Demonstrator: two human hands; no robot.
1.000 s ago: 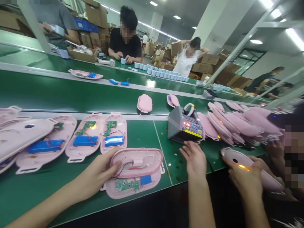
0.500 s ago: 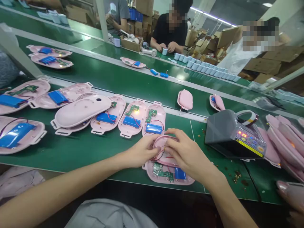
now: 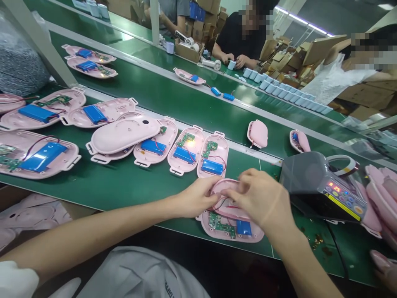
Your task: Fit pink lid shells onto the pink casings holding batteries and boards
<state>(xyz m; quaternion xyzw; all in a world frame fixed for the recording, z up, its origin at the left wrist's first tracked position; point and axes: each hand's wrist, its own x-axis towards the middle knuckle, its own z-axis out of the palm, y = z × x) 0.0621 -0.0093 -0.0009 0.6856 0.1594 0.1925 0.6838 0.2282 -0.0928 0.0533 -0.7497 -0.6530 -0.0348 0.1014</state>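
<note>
The fingers of the left hand (image 3: 198, 199) grip the near-left rim of a pink cover (image 3: 237, 210), thumb on the inner side. The fingers of the right hand (image 3: 263, 203) are curled over the cover's hollow, thumb and forefinger drawn together near a thin dark wire (image 3: 221, 203); whether they pinch anything cannot be told. The cover is tilted, hollow side towards the viewer. Just below the fingers, partly overlapped by the cover, a pink base shell (image 3: 257, 235) rests on the green counter (image 3: 149, 188), bearing a circuit board (image 3: 222, 226) and a blue block (image 3: 243, 227). Just beyond the left fingers lies an open shell (image 3: 222, 145), first of a row extending leftwards. To the right of the right fingers, well clear of them, stands a grey device (image 3: 304, 178) with lit red digits. Farthest from the fingers, across the counter, pale-blue cups (image 3: 287, 94) stand in rows.
</note>
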